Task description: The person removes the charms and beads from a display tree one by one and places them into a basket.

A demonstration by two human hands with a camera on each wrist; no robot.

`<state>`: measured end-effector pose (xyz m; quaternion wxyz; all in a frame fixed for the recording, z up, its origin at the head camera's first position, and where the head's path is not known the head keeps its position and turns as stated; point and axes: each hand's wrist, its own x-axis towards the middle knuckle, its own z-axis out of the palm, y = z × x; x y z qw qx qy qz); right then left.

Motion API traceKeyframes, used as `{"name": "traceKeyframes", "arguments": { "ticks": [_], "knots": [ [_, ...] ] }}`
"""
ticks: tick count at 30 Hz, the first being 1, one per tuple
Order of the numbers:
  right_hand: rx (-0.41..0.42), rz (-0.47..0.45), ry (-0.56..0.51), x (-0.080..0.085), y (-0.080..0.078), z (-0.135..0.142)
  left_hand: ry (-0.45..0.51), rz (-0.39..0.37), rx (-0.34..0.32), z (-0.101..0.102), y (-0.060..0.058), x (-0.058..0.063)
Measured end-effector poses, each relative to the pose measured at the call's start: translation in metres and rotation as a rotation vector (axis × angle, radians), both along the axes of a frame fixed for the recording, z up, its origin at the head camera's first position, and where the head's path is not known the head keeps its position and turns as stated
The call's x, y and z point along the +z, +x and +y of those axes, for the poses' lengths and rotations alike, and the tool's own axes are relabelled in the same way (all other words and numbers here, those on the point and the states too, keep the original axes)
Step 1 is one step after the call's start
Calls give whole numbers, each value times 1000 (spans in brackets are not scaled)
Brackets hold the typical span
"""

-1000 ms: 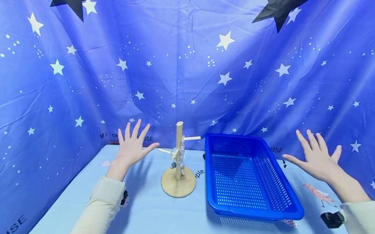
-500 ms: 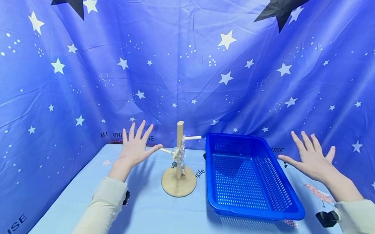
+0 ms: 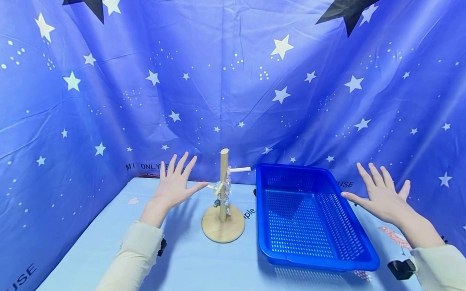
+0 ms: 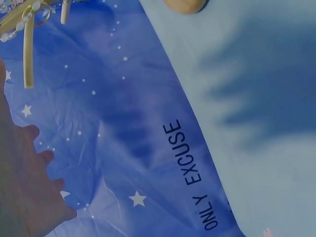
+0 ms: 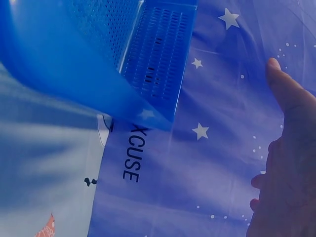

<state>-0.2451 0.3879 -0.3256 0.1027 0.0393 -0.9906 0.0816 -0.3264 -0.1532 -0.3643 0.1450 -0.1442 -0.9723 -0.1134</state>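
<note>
A wooden stand [image 3: 224, 225] with a round base, an upright post and short pegs is on the table. Beaded bracelets [image 3: 228, 189] hang from its pegs, close against the post. My left hand [image 3: 174, 187], fingers spread and holding nothing, is in the air just left of the stand; its thumb tip overlaps a peg in the head view. In the left wrist view, a pale peg [image 4: 28, 54] with beads shows at the top left. To the right of the blue plastic basket [image 3: 320, 264], my right hand [image 3: 384, 197] hovers with spread fingers, also holding nothing.
The basket has perforated sides and floor, and nothing shows inside it. A light blue cloth [image 3: 208, 274] covers the table. Behind it hangs a blue star-printed curtain [image 3: 213, 76], reaching down to the table's back edge. A black device [image 3: 401, 269] sits at the right cuff.
My left hand has drifted right, closer to the stand. My right hand has shifted left toward the basket. Both stay spread, and the stand and basket have not been moved.
</note>
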Motion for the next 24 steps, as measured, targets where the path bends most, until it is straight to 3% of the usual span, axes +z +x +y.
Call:
{"name": "traceKeyframes", "arguments": {
  "ticks": [6, 18, 24],
  "knots": [
    [17, -1, -17, -1, -1, -7, 33, 11, -47, 7, 0, -3],
    [34, -11, -31, -5, -4, -20, 98, 7, -63, 15, 2, -8],
    [47, -21, -43, -3, -7, -30, 221, -18, -88, 17, 2, -5]
  ]
}}
